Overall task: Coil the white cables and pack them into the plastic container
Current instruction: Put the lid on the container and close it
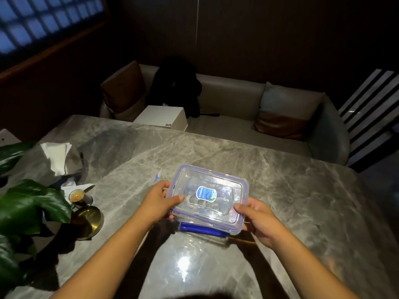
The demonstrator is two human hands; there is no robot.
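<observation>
A clear plastic container (220,182) with a blue-rimmed lid sits on the grey marble table (291,201), a blue and white sticker on the lid. A dark blue latch (201,229) shows on its near side. My left hand (160,201) grips the container's left edge, thumb lying on the lid. My right hand (259,221) holds the near right corner, thumb on the lid's rim. Pale curved shapes show faintly through the lid; I cannot tell whether they are the white cables.
At the left stand a leafy plant (32,203), a small glass candle (77,196), a brass dish (89,221) and a grey pouch with white paper (57,157). Behind the table is a sofa (237,100) with cushions, a black bag and a white box (162,118).
</observation>
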